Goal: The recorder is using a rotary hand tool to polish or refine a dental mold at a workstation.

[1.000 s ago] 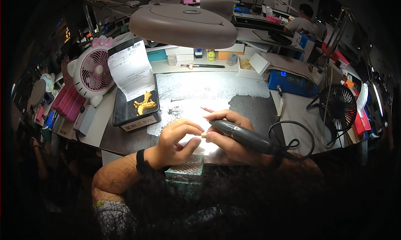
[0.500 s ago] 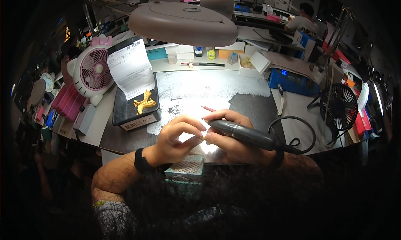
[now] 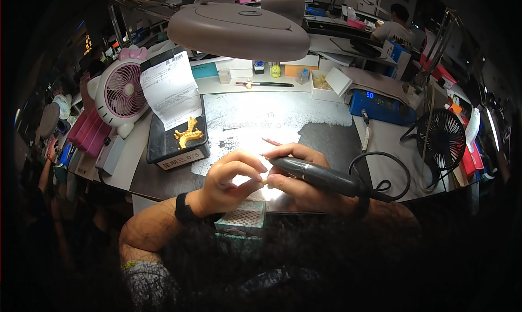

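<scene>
My right hand is wrapped round a dark grey rotary handpiece; its tip points left, toward my other hand. A black cord runs from its back end. Between the thumb and fingertips of my left hand is a tiny pale piece, too small to make out clearly. My right thumb lies close beside this piece. Left of my hands, a black tray holds yellow dental models and a printed paper sheet.
A large lamp head hangs over the bench. Below my hands sits a green-edged box with a perforated top. A blue control unit and a black fan stand right; a pink-and-white fan stands left. Another person sits far back.
The handpiece's front end has tilted slightly, and its tip shows a little more above my left fingertips. My left hand has stayed almost still with the pale piece.
</scene>
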The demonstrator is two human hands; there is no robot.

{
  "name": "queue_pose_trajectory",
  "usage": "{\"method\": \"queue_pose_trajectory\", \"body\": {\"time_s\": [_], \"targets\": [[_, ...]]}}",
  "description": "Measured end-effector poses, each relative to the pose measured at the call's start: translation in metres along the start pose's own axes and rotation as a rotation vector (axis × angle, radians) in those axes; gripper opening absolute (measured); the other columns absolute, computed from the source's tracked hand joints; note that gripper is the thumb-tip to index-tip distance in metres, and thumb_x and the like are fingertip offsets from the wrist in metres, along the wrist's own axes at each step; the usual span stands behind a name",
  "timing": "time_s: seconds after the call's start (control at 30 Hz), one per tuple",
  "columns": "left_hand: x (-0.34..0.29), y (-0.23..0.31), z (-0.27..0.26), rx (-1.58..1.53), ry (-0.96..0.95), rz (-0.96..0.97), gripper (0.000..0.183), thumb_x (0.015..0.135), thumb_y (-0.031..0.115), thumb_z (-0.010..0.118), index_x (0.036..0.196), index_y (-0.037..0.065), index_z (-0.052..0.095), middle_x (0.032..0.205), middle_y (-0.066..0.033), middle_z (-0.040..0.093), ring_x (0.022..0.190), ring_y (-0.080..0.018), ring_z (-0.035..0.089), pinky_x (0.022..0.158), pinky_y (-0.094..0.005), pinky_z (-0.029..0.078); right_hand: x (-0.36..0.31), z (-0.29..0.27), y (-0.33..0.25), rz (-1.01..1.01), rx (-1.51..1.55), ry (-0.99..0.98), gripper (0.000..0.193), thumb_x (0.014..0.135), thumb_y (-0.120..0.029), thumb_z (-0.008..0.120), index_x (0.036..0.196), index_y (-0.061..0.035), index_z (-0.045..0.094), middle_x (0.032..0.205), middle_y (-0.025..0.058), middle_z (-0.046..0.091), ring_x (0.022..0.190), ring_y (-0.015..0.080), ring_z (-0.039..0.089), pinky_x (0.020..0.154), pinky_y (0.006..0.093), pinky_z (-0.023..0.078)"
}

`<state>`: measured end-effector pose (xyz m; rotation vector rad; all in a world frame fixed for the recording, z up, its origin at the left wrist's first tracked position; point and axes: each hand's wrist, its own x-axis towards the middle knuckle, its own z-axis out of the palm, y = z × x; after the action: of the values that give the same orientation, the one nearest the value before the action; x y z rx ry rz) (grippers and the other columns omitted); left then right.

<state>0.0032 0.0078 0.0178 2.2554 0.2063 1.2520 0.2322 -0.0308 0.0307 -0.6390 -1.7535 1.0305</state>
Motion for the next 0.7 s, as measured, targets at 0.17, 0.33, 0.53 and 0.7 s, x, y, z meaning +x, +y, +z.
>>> {"method": "queue_pose_trajectory", "body": {"time_s": [0.17, 0.33, 0.53, 0.7], "targets": [[0.0002, 0.0004, 0.0003, 0.007, 0.010, 0.007, 0.025, 0.084, -0.009, 0.077, 0.101, 0.007, 0.068, 0.105, -0.0093, 0.068, 0.096, -0.0223, 0.068, 0.081, -0.0332, 0.054, 0.0001, -0.0006, 0.0045, -0.017, 0.005, -0.004, 0.036, 0.090, -0.010, 0.073, 0.123, 0.0005, 0.063, 0.082, 0.0054, 0.073, 0.079, 0.0116, 0.070, 0.123, 0.0443, 0.036], [0.0011, 0.0012, -0.0012, 0.020, -0.011, 0.020, 0.026, 0.082, -0.010, 0.078, 0.101, 0.006, 0.069, 0.105, -0.0096, 0.068, 0.095, -0.0223, 0.068, 0.081, -0.0334, 0.054, -0.0005, 0.0005, -0.0006, 0.013, 0.049, 0.007, 0.035, 0.090, -0.009, 0.074, 0.122, -0.0008, 0.063, 0.082, 0.0049, 0.073, 0.080, 0.0107, 0.070, 0.123, 0.0443, 0.036], [0.0011, 0.0000, -0.0005, 0.027, -0.008, 0.043, 0.027, 0.082, -0.009, 0.079, 0.101, 0.006, 0.069, 0.104, -0.0097, 0.068, 0.093, -0.0220, 0.067, 0.079, -0.0333, 0.054, -0.0001, 0.0007, 0.0000, -0.025, -0.030, 0.018, 0.036, 0.089, -0.008, 0.076, 0.122, -0.0020, 0.064, 0.082, 0.0054, 0.075, 0.081, 0.0103, 0.071, 0.124, 0.0446, 0.035], [-0.0018, -0.0012, -0.0004, 0.037, -0.002, 0.047, 0.026, 0.082, -0.008, 0.080, 0.101, 0.006, 0.069, 0.104, -0.0095, 0.068, 0.093, -0.0216, 0.067, 0.079, -0.0330, 0.054, 0.0006, 0.0006, 0.0001, -0.037, -0.028, 0.007, 0.036, 0.089, -0.009, 0.076, 0.122, -0.0028, 0.064, 0.082, 0.0055, 0.075, 0.082, 0.0107, 0.072, 0.123, 0.0449, 0.036]]}}
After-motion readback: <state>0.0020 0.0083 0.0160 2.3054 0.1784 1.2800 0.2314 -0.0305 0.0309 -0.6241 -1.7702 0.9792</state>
